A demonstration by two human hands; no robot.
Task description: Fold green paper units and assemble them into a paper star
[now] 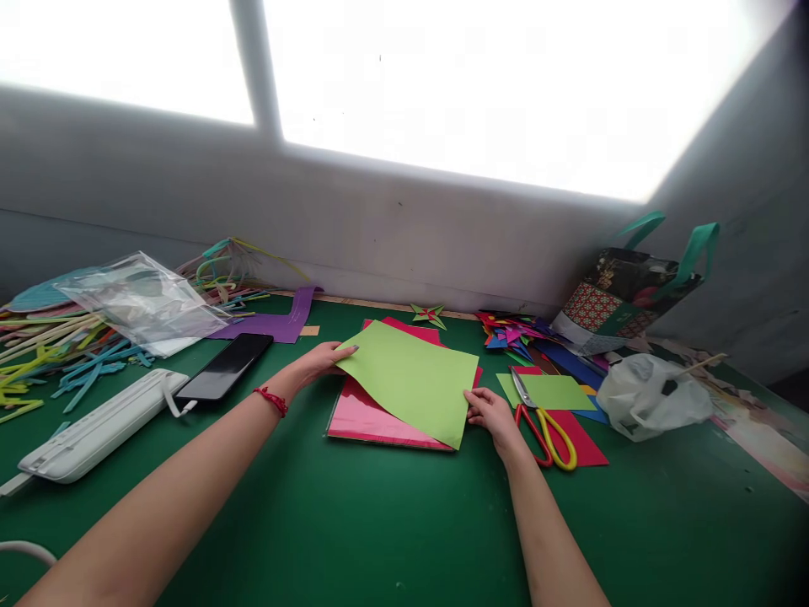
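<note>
A sheet of light green paper (410, 371) is held between my two hands, slightly bowed. My left hand (322, 361) pinches its left edge, thumb on top, a red string bracelet on the wrist. At the right edge, my right hand (490, 411) grips the sheet between thumb and fingers. Beneath the green sheet lies a pack of red paper (379, 421) in a clear, shiny sleeve. To the right of my right hand, scissors (544, 430) with a red and a yellow handle rest on smaller green and red paper pieces.
A folded green-and-red paper star (428, 315) sits behind the sheet. Colourful folded pieces (513, 333), a patterned bag (623, 295) and a white plastic bag (654, 396) stand right. Left are a phone (226, 367), a white power strip (104, 426), purple paper (278, 324) and pipe cleaners (94, 371).
</note>
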